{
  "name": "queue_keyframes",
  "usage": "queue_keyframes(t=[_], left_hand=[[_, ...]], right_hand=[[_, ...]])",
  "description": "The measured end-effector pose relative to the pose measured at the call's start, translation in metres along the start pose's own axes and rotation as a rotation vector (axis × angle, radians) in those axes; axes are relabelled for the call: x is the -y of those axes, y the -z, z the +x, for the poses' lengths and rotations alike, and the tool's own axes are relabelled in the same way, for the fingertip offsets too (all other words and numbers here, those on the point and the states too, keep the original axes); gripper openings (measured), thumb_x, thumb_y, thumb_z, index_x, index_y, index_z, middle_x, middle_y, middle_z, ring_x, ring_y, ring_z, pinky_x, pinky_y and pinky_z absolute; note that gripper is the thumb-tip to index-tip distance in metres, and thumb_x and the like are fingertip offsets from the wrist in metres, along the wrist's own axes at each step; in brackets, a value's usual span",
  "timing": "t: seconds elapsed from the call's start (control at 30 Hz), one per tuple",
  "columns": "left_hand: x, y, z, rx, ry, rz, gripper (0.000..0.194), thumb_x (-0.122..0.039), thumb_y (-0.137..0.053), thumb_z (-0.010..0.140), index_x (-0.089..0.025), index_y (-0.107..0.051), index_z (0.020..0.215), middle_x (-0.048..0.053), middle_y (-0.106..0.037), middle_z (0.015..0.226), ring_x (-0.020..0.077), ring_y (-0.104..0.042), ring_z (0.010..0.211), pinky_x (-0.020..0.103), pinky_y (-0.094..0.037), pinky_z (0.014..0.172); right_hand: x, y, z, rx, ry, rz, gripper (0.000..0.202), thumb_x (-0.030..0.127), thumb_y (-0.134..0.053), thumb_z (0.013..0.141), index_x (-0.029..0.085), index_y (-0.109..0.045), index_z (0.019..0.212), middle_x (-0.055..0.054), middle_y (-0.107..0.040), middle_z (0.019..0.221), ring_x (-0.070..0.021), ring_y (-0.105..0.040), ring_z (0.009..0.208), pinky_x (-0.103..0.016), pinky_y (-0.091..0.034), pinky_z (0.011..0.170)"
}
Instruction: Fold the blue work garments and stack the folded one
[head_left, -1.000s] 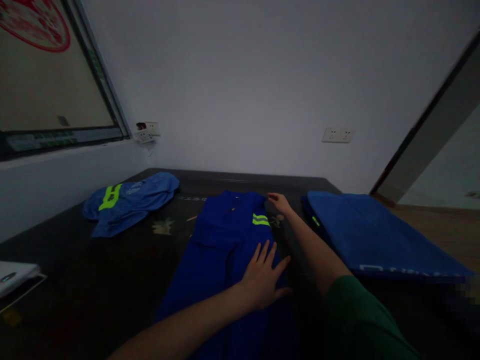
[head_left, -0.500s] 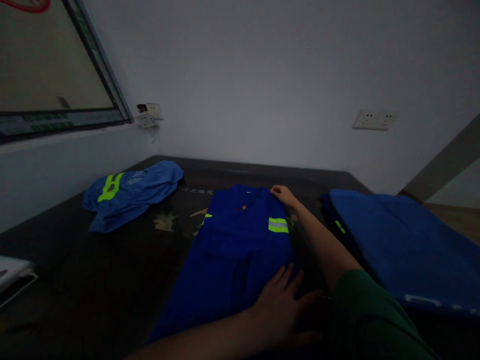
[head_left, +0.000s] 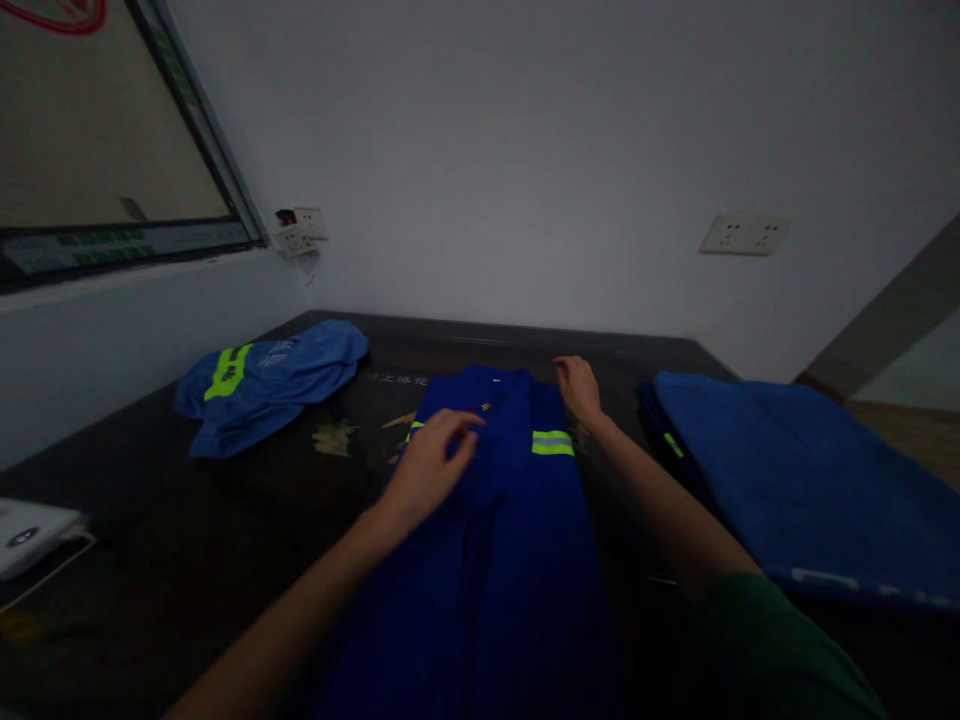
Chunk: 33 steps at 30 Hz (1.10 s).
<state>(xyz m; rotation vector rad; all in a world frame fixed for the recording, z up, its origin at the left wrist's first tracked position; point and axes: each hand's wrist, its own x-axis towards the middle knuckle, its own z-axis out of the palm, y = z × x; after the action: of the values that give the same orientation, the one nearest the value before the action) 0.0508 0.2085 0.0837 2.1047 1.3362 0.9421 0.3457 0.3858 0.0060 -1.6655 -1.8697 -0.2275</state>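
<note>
The left hand (head_left: 429,462) now lies at the middle of the frame on the upper part of the dark blue work garment (head_left: 495,540), fingers loosely curled and pressing the cloth near the left reflective stripe (head_left: 414,432); I cannot tell whether it pinches a fold or only rests there. A second ago the same hand lay flat and spread much lower on the garment, near the bottom of the frame, so it has travelled up the cloth toward the collar end. The right hand (head_left: 581,388) stays at the garment's far right corner, just above the yellow-and-grey stripe (head_left: 553,443), fingers slack and touching the edge, much as before. With both hands now at the top end, the work appears to have shifted from smoothing the lower cloth to handling the shoulders or collar.

The garment lies lengthwise down the centre of the dark desk (head_left: 187,540), running from mid-frame to the bottom edge. To its right, well apart, sits a folded blue stack (head_left: 802,480). In the left middle of the frame lies a crumpled lighter blue garment (head_left: 262,385) with a yellow-green band. A white object (head_left: 34,535) sits at the left edge. Wall sockets (head_left: 742,234) show upper right, and a window frame (head_left: 225,170) upper left.
</note>
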Motion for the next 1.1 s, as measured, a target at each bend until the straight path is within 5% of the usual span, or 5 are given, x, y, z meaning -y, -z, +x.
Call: queue_keyframes(t=[0.1, 0.23, 0.6, 0.83, 1.1], left_hand=[[0.061, 0.03, 0.005, -0.055, 0.269, 0.135, 0.044, -0.04, -0.052, 0.087, -0.015, -0.058, 0.123, 0.011, -0.068, 0.106, 0.0281, -0.063, 0.1, 0.042, -0.047, 0.091], [0.102, 0.018, 0.011, 0.072, 0.499, -0.193, 0.052, -0.046, -0.051, 0.087, -0.019, -0.052, 0.132, 0.011, -0.062, 0.126, 0.0266, -0.06, 0.111, 0.034, -0.051, 0.085], [0.082, 0.012, -0.009, -0.02, 0.247, -0.399, 0.065, -0.024, -0.064, 0.076, -0.021, -0.043, 0.137, 0.009, -0.05, 0.14, 0.0246, -0.053, 0.123, 0.039, -0.045, 0.101], [0.096, 0.022, -0.025, 0.095, 0.555, -0.288, 0.064, -0.043, -0.057, 0.086, -0.02, -0.036, 0.142, 0.015, -0.059, 0.128, 0.0302, -0.061, 0.112, 0.038, -0.055, 0.081], [0.086, 0.015, -0.009, 0.133, 0.41, -0.581, 0.078, -0.029, -0.074, 0.074, -0.023, -0.037, 0.143, 0.011, -0.045, 0.145, 0.0258, -0.053, 0.123, 0.038, -0.047, 0.099]], right_hand=[[-0.003, 0.015, -0.006, -0.014, -0.094, 0.085, 0.038, 0.014, -0.031, 0.091, 0.014, -0.058, 0.118, -0.014, -0.062, 0.116, -0.0231, -0.056, 0.108, -0.035, -0.042, 0.093], [0.018, 0.012, -0.03, 0.24, -0.103, 0.014, 0.036, 0.023, -0.036, 0.095, 0.014, -0.057, 0.122, -0.014, -0.061, 0.122, -0.0224, -0.056, 0.113, -0.033, -0.042, 0.094], [0.044, -0.011, -0.07, 0.379, -0.065, -0.087, 0.038, 0.027, -0.038, 0.095, 0.016, -0.055, 0.127, -0.018, -0.052, 0.137, -0.0284, -0.048, 0.125, -0.045, -0.039, 0.101], [0.057, -0.003, -0.051, 0.337, -0.036, -0.042, 0.043, 0.018, -0.036, 0.093, 0.013, -0.05, 0.134, -0.016, -0.054, 0.135, -0.0245, -0.051, 0.122, -0.035, -0.04, 0.1], [0.076, -0.02, -0.056, 0.402, 0.013, -0.018, 0.042, 0.034, -0.041, 0.096, 0.015, -0.054, 0.132, -0.015, -0.053, 0.137, -0.0248, -0.049, 0.127, -0.038, -0.037, 0.104]])
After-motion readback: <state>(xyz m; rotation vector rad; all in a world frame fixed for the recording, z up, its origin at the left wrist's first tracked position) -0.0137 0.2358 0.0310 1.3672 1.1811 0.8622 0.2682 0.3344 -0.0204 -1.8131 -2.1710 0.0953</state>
